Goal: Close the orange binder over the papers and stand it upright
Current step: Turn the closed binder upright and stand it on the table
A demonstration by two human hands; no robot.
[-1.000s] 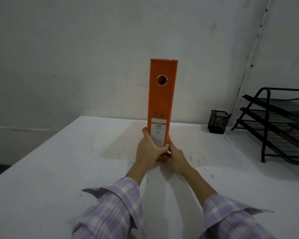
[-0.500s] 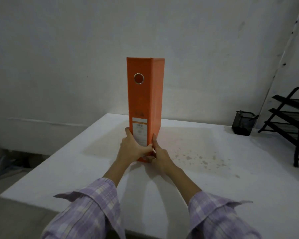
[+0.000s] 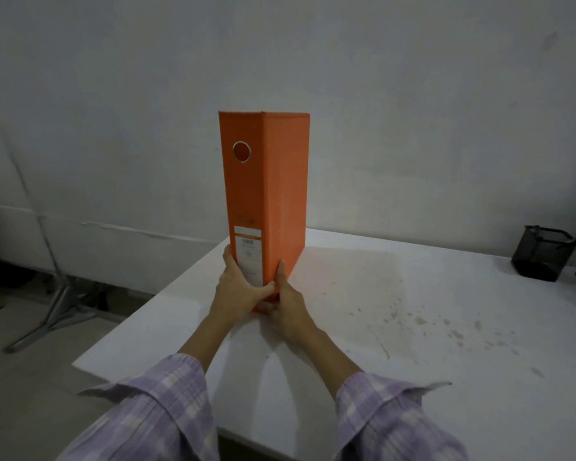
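Bare grey wall backs a white tabletop [image 3: 413, 327] marked with faint brown spots to the right. On it the orange binder [image 3: 263, 201] stands upright on its bottom edge, closed, spine with finger hole and label facing the camera, near the tabletop's left edge. No papers show, so they are presumably shut inside. The left hand [image 3: 238, 287] wraps the lower spine, thumb across the front, while the right hand [image 3: 288, 301] presses flat against the right cover near the base; each grip is closed on the binder low down, probably to steady and square it where it meets the surface. Far right sits a black mesh pen cup [image 3: 542, 256]. The task looks nearly done; letting go remains.
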